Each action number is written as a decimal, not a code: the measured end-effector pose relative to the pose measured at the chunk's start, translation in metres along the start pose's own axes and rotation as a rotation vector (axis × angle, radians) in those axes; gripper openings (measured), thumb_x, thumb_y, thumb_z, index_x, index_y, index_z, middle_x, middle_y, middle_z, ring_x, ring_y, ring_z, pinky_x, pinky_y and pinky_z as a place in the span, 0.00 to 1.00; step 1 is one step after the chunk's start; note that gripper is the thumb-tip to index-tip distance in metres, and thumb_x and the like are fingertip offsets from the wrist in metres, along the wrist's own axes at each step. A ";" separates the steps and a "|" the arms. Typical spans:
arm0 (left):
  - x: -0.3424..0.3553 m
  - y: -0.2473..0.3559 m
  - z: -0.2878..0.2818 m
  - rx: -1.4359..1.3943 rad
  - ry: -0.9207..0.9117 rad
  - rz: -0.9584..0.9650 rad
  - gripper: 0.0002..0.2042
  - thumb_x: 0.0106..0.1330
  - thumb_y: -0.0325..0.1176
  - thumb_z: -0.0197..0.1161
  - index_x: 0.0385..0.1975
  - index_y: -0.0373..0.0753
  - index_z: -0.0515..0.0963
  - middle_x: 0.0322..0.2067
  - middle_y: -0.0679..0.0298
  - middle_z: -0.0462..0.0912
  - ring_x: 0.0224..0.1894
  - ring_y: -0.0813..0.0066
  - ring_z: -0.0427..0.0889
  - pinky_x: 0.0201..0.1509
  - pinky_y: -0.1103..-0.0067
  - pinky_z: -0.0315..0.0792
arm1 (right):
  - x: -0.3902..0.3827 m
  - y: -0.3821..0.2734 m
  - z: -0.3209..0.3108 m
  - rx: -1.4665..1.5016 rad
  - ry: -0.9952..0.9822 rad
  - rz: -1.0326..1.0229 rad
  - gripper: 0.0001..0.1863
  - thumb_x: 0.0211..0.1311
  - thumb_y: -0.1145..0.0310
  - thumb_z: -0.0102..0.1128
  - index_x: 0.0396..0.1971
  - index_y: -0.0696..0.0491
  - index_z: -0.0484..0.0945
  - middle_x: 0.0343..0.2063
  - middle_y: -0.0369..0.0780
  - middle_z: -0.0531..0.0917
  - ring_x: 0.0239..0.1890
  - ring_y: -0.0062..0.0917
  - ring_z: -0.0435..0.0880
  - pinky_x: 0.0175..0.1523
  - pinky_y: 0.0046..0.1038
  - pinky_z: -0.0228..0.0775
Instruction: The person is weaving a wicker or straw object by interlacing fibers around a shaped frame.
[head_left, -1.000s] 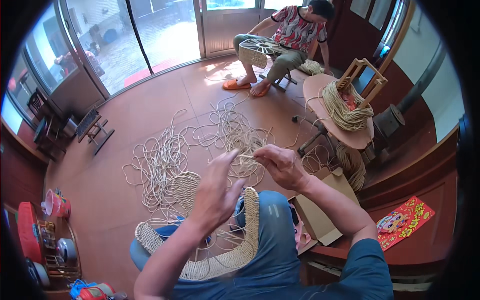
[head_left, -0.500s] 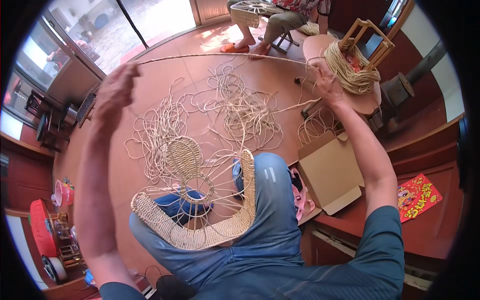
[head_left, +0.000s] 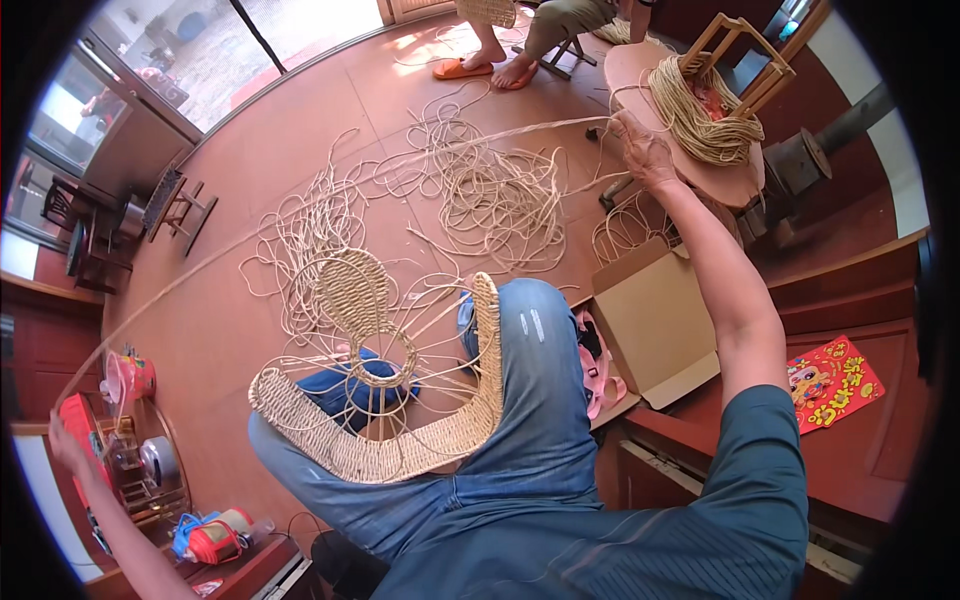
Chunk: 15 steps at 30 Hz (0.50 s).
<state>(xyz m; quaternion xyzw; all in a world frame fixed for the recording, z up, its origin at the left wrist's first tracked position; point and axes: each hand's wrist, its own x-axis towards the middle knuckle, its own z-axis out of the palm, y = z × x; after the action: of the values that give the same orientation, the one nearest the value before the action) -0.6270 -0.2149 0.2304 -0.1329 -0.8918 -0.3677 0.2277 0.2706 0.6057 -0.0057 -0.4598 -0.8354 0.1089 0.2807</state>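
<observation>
A long twisted straw cord [head_left: 525, 131] is stretched across the view between my two hands. My left hand [head_left: 68, 447], out at the far left edge, is closed on one end, its fingers small and partly blurred. Raised at the upper right, my right hand [head_left: 645, 152] pinches the cord, and a loose length trails below it. On my lap rests a partly woven straw piece [head_left: 370, 460], with a curved woven band, thin spokes around a ring, and an oval woven panel [head_left: 355, 290]. Neither hand touches it.
Tangled straw cord [head_left: 500, 205] lies on the tiled floor ahead. A cord coil [head_left: 700, 120] hangs around an upturned wooden stool [head_left: 760, 95] at upper right. An open cardboard box [head_left: 655, 330] stands by my right knee. Another person's feet [head_left: 515, 72] are at the top.
My left hand has swung outward and down to the far left, drawing the cord out into a long diagonal. My right hand has stayed near the same place.
</observation>
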 end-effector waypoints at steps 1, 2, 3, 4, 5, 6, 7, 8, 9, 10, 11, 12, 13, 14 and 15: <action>-0.001 -0.031 -0.030 0.022 0.000 0.080 0.28 0.82 0.53 0.54 0.68 0.38 0.80 0.64 0.52 0.84 0.67 0.61 0.81 0.73 0.68 0.70 | 0.000 0.006 0.003 -0.002 0.002 -0.022 0.18 0.85 0.46 0.46 0.50 0.44 0.78 0.42 0.46 0.87 0.47 0.51 0.87 0.51 0.47 0.76; -0.007 -0.057 -0.057 0.239 0.105 -0.114 0.30 0.80 0.57 0.55 0.66 0.38 0.81 0.62 0.50 0.85 0.65 0.57 0.82 0.71 0.64 0.71 | 0.001 0.012 0.005 -0.032 -0.028 0.024 0.18 0.85 0.47 0.46 0.50 0.44 0.78 0.43 0.46 0.87 0.48 0.51 0.86 0.51 0.47 0.76; -0.016 -0.080 -0.079 0.452 0.210 -0.316 0.32 0.77 0.61 0.55 0.64 0.39 0.83 0.60 0.49 0.86 0.64 0.53 0.83 0.70 0.61 0.73 | 0.001 0.017 0.005 -0.062 -0.057 0.071 0.18 0.85 0.48 0.45 0.50 0.44 0.78 0.44 0.46 0.87 0.49 0.51 0.86 0.52 0.47 0.76; -0.028 -0.096 -0.096 0.663 0.312 -0.508 0.34 0.75 0.65 0.55 0.62 0.40 0.84 0.58 0.47 0.87 0.63 0.50 0.84 0.68 0.58 0.74 | 0.003 0.019 0.005 -0.065 -0.057 0.072 0.18 0.85 0.48 0.45 0.50 0.44 0.78 0.44 0.46 0.87 0.49 0.51 0.86 0.52 0.47 0.76; -0.041 -0.110 -0.103 0.665 0.365 -0.590 0.33 0.75 0.64 0.55 0.61 0.40 0.85 0.56 0.46 0.88 0.59 0.49 0.86 0.64 0.56 0.76 | 0.006 0.017 0.003 -0.062 -0.061 0.090 0.17 0.85 0.48 0.45 0.51 0.44 0.78 0.46 0.46 0.87 0.49 0.50 0.87 0.53 0.47 0.76; -0.053 -0.120 -0.099 0.616 0.407 -0.680 0.32 0.76 0.63 0.54 0.60 0.40 0.85 0.53 0.45 0.89 0.55 0.48 0.88 0.60 0.55 0.78 | 0.008 0.011 -0.001 -0.078 -0.085 0.190 0.17 0.85 0.49 0.45 0.51 0.43 0.78 0.47 0.45 0.87 0.50 0.49 0.87 0.53 0.48 0.76; -0.065 -0.119 -0.086 0.665 0.413 -0.667 0.32 0.76 0.63 0.54 0.60 0.40 0.85 0.53 0.45 0.89 0.55 0.48 0.88 0.60 0.55 0.78 | 0.008 -0.001 -0.005 -0.063 -0.067 0.107 0.17 0.85 0.49 0.45 0.51 0.43 0.78 0.47 0.45 0.87 0.50 0.49 0.87 0.53 0.48 0.76; -0.080 -0.108 -0.063 1.007 0.005 -0.258 0.29 0.76 0.58 0.56 0.58 0.38 0.86 0.45 0.50 0.90 0.48 0.51 0.89 0.51 0.56 0.78 | 0.010 -0.020 -0.009 -0.050 -0.017 -0.044 0.16 0.85 0.51 0.46 0.52 0.44 0.78 0.47 0.45 0.87 0.50 0.49 0.87 0.54 0.46 0.77; -0.101 -0.086 -0.036 1.307 -0.459 0.132 0.26 0.77 0.54 0.59 0.55 0.35 0.86 0.38 0.56 0.90 0.41 0.54 0.89 0.41 0.58 0.78 | 0.013 -0.045 -0.012 -0.036 0.030 -0.199 0.14 0.85 0.52 0.48 0.53 0.44 0.78 0.47 0.45 0.88 0.51 0.48 0.87 0.55 0.45 0.77; -0.112 -0.049 0.008 0.544 -0.352 -0.189 0.31 0.74 0.53 0.66 0.64 0.30 0.79 0.34 0.52 0.89 0.36 0.47 0.90 0.37 0.56 0.82 | 0.016 -0.076 -0.016 0.005 -0.023 -0.178 0.13 0.84 0.55 0.49 0.53 0.46 0.79 0.46 0.45 0.88 0.50 0.48 0.88 0.54 0.44 0.79; -0.139 -0.004 0.049 0.049 -0.506 -0.227 0.26 0.81 0.50 0.58 0.66 0.35 0.80 0.47 0.58 0.91 0.49 0.60 0.88 0.52 0.64 0.79 | 0.016 -0.111 -0.017 0.060 -0.067 -0.211 0.12 0.84 0.58 0.51 0.52 0.48 0.79 0.45 0.45 0.89 0.49 0.47 0.88 0.54 0.42 0.80; -0.167 0.051 0.086 0.020 -0.547 0.083 0.25 0.82 0.47 0.56 0.68 0.35 0.77 0.57 0.57 0.85 0.60 0.64 0.82 0.64 0.69 0.72 | 0.015 -0.151 -0.016 0.142 -0.024 -0.359 0.11 0.83 0.60 0.52 0.51 0.50 0.80 0.43 0.45 0.89 0.47 0.47 0.89 0.52 0.42 0.81; -0.203 0.113 0.129 -0.044 -0.514 0.306 0.25 0.84 0.44 0.54 0.70 0.34 0.75 0.67 0.56 0.79 0.71 0.68 0.75 0.77 0.74 0.64 | 0.011 -0.191 -0.014 0.237 0.034 -0.584 0.10 0.82 0.63 0.53 0.50 0.52 0.80 0.41 0.45 0.89 0.46 0.47 0.89 0.50 0.42 0.82; -0.238 0.177 0.141 -0.065 -0.646 0.518 0.25 0.82 0.42 0.55 0.71 0.32 0.74 0.71 0.57 0.76 0.73 0.62 0.73 0.78 0.71 0.64 | 0.003 -0.226 -0.016 0.255 -0.006 -0.614 0.09 0.81 0.64 0.56 0.49 0.52 0.81 0.42 0.45 0.89 0.45 0.46 0.89 0.49 0.42 0.82; -0.286 0.237 0.163 -0.422 -0.760 0.581 0.25 0.83 0.42 0.56 0.72 0.33 0.72 0.70 0.55 0.76 0.73 0.65 0.72 0.80 0.72 0.61 | -0.005 -0.258 -0.018 0.260 -0.040 -0.667 0.09 0.79 0.65 0.58 0.48 0.53 0.82 0.42 0.45 0.89 0.45 0.45 0.90 0.48 0.41 0.82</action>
<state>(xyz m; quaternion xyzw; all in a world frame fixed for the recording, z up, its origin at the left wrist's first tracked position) -0.3351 0.0463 0.1258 -0.5419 -0.7444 -0.3869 -0.0509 0.1002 0.4570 0.1207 -0.1201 -0.9240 0.1254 0.3407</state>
